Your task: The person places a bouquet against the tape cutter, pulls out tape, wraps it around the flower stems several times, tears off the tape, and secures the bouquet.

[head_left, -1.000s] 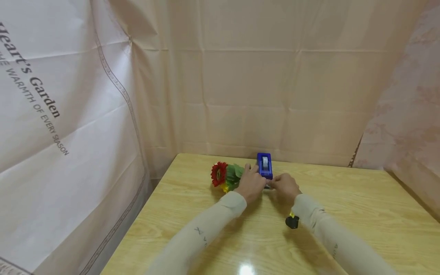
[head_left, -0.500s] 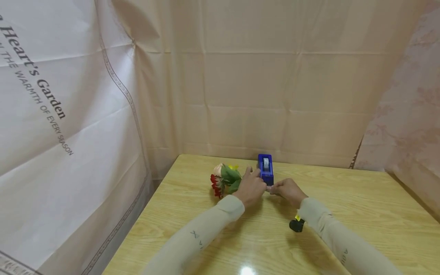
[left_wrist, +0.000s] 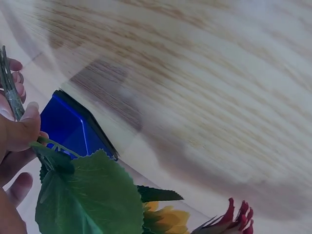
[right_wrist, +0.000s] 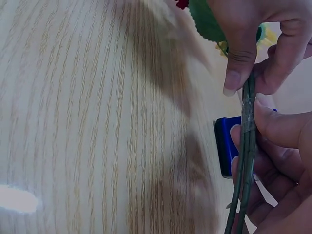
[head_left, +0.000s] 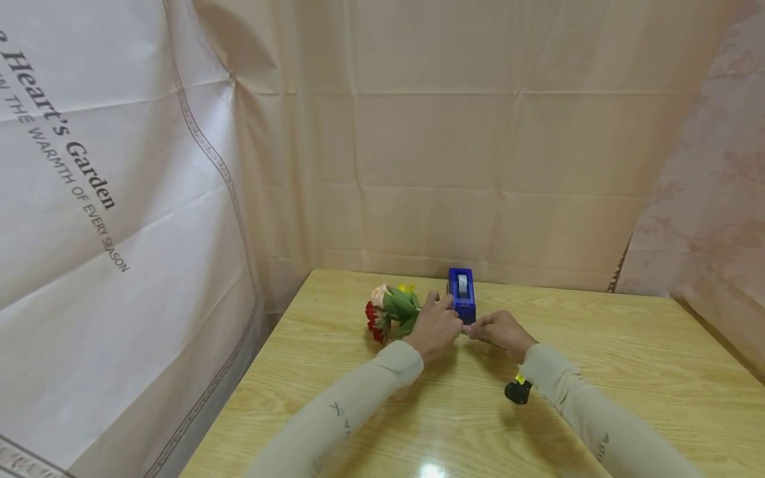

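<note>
My left hand (head_left: 435, 326) pinches the green stems (right_wrist: 246, 165) of a small flower bunch between thumb and fingers, just below the leaves. The bunch points left and shows a red flower (head_left: 375, 323), a pale peach rose (head_left: 379, 295), a yellow flower (head_left: 407, 288) and green leaves (left_wrist: 92, 195). Clear tape (right_wrist: 248, 117) is wrapped round the stems. My right hand (head_left: 501, 332) holds the stems at the tape, its thumb against the wrap and its fingers curled behind. A blue tape dispenser (head_left: 463, 309) with a roll in it stands right behind the hands.
The wooden table (head_left: 335, 398) reaches back to a beige cloth backdrop (head_left: 418, 166). A printed white sheet (head_left: 119, 318) hangs at the left. A small black object (head_left: 516, 392) with a yellow part shows by the right wrist.
The bunch has turned about its stems: the red flower has swung toward me and the peach rose has come up into sight. Both hands have shifted slightly toward me, uncovering more of the dispenser.
</note>
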A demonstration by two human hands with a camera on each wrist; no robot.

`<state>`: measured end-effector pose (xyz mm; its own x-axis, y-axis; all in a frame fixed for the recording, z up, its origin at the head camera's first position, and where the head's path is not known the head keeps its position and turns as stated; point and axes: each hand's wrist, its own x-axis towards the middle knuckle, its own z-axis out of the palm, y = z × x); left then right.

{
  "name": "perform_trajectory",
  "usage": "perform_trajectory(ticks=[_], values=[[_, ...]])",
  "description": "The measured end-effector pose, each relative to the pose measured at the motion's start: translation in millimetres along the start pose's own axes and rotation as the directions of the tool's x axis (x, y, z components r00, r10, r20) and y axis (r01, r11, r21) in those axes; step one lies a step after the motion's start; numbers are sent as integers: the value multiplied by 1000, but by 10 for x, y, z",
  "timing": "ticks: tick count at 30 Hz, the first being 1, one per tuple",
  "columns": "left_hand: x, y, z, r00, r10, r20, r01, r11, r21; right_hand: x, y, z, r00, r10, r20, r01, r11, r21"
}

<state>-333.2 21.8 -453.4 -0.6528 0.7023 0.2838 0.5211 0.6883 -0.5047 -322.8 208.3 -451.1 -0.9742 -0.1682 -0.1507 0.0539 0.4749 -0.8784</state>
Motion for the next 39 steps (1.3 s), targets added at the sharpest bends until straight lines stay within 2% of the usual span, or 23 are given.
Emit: perform_trajectory(ticks=[8,16,19,26,33,39], values=[[-30,-9,4,998,10,-59,-9,1000,14,-30,-7,5,1000,3,18,-3,1000,-28],[-44,-14,2,997,28,-68,-27,1000,7,-47,-13,9,1000,-25,12,25,999,-21],[-51,-31,18,997,47,-55,-48,999,-7,-52,-14,19,1000,-28,1,28,999,-18],[-26,-88,-9,996,83,39,-79,992,-100,-78,23,73,998,-38,-48,37,999,-12],[-38,-120,-28,991,136,9,-136,989,-51,-63,51,108,999,-28,-47,27,1000,-15],[-74,-126,-81,979,202,23,-203,978,57,-75,52,83,999,-32,-19,32,999,12]])
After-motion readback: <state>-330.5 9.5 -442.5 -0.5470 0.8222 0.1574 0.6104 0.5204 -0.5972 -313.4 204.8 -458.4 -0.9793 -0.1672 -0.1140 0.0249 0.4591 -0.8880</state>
